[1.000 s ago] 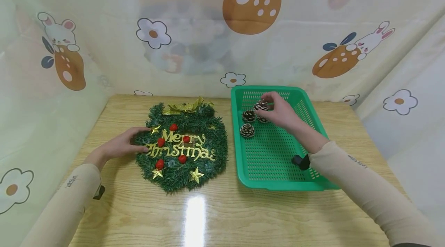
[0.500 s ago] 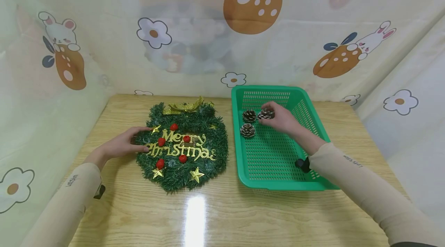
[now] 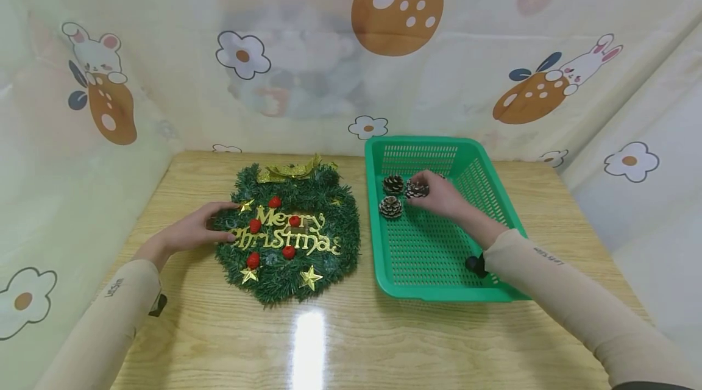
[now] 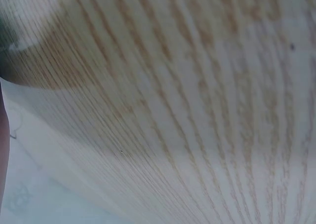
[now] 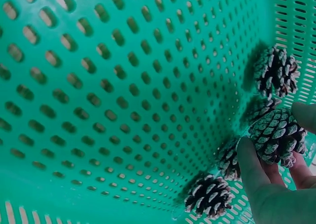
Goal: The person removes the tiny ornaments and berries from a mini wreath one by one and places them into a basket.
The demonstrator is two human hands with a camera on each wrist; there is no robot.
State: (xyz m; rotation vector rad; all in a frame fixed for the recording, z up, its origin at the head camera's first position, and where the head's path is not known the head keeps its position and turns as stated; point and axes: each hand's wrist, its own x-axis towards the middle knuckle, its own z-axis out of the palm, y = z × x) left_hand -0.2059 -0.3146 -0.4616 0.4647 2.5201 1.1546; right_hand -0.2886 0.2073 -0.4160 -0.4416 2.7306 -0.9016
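Note:
My left hand (image 3: 186,228) touches the left edge of a green Christmas wreath (image 3: 287,195), its thumb and fingers spread. The wreath carries gold "Merry Christmas" lettering (image 3: 296,237), red berries (image 3: 255,225) and gold stars (image 3: 310,278). Inside a green plastic basket (image 3: 422,292), my right hand (image 3: 441,198) pinches a white-tipped pine cone (image 5: 276,134) between thumb and fingers. Other pine cones lie around it: one near the basket's left side (image 3: 393,184), another just in front (image 3: 391,207). The right hand partly hides a further pine cone (image 3: 440,177).
Both wreath and basket stand on a wooden table (image 3: 241,341), wreath left, basket right. A patterned curtain (image 3: 307,91) hangs close behind them and at the sides. The left wrist view mostly shows bare wood grain (image 4: 173,95).
My right hand has come slightly nearer inside the basket with the pine cone, and a pine cone now shows behind the hand. The left hand and wreath have stayed put.

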